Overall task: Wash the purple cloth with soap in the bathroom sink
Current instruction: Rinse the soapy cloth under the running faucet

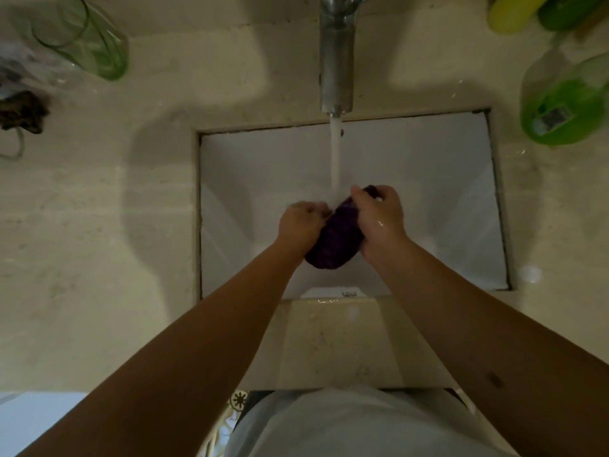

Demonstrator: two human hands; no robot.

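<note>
The purple cloth (334,240) is bunched into a wet wad over the white square sink (445,199). My left hand (301,224) grips its left side with curled fingers. My right hand (379,214) grips its upper right end, wet and glistening. A stream of water (335,153) runs from the chrome faucet (336,57) and lands on the top of the cloth between my hands. No bar of soap shows in view.
A green glass (85,41) lies at the back left of the beige counter, with a dark tangled item (24,115) nearby. Green bottles (560,103) and a yellow one (514,11) stand at the back right. The counter's front edge (349,341) is wet.
</note>
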